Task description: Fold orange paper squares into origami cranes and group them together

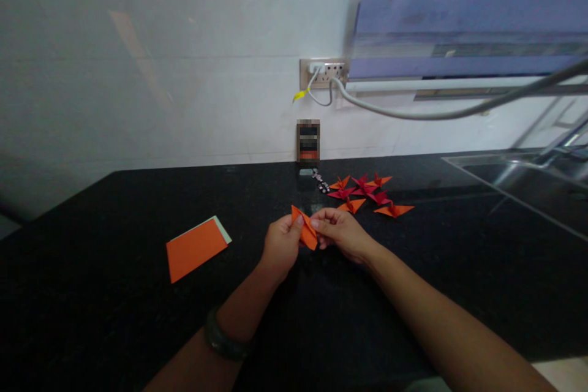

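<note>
Between my two hands is a partly folded piece of orange origami paper, pointed at its upper end and held just above the dark counter. My left hand pinches its left side, thumb on top. From the other side, my right hand grips the right edge between thumb and fingers. Beyond my right hand lie several folded paper cranes, some orange and some red. Over to the left rests a stack of orange paper sheets with a pale green edge showing beneath.
The black countertop meets a white wall. A phone-like object, blurred out, leans there with a beaded strap. Above it, a socket feeds a grey cable running right. A metal sink is at the right.
</note>
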`<state>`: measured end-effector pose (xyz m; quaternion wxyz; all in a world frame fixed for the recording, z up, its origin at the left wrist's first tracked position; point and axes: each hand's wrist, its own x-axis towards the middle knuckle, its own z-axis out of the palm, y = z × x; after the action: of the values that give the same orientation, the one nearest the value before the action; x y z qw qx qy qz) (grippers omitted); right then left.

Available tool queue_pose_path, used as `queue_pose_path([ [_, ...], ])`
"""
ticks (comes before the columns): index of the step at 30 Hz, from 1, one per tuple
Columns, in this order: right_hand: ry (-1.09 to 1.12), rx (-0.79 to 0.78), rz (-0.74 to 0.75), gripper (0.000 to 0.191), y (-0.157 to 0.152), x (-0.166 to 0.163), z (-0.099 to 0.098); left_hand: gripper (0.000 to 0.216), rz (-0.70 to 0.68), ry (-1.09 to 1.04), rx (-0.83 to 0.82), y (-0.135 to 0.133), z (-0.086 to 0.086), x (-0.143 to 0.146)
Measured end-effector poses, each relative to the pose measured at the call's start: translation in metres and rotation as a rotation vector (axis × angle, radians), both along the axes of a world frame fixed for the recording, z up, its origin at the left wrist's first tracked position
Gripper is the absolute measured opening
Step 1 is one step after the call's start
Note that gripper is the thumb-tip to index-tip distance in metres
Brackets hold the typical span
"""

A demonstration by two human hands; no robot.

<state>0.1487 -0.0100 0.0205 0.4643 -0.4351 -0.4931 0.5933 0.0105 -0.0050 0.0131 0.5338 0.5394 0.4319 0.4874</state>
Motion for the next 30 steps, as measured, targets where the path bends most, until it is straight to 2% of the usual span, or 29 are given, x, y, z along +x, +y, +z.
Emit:
queue_pose_path([
  [3,-0.027,-0.012,-0.005,0.033,0.0001,0.0002,0.0002,0.033,0.026,0.052,0.025,0.0001,-0.0034,-0.0002],
  [7,-0.091,0.048,-0.024,0.031,0.0001,-0.0008,0.0008,0.037,0.039,0.063,0.035,0.0007,-0.0057,0.0005],
  [15,-0.297,0.155,-0.094,0.029,0.0005,-0.0014,0.0004,0.034,0.045,0.064,0.039,-0.0004,-0.0047,0.0021],
  [23,-0.291,0.140,-0.088,0.028,0.0001,-0.0022,0.0001,0.037,0.001,0.082,0.053,-0.0012,-0.0049,0.0026],
  [30,-0.312,0.206,-0.059,0.029,-0.0006,0.0018,0.0007,0.032,-0.062,0.155,0.095,0.0010,-0.0027,0.0014],
])
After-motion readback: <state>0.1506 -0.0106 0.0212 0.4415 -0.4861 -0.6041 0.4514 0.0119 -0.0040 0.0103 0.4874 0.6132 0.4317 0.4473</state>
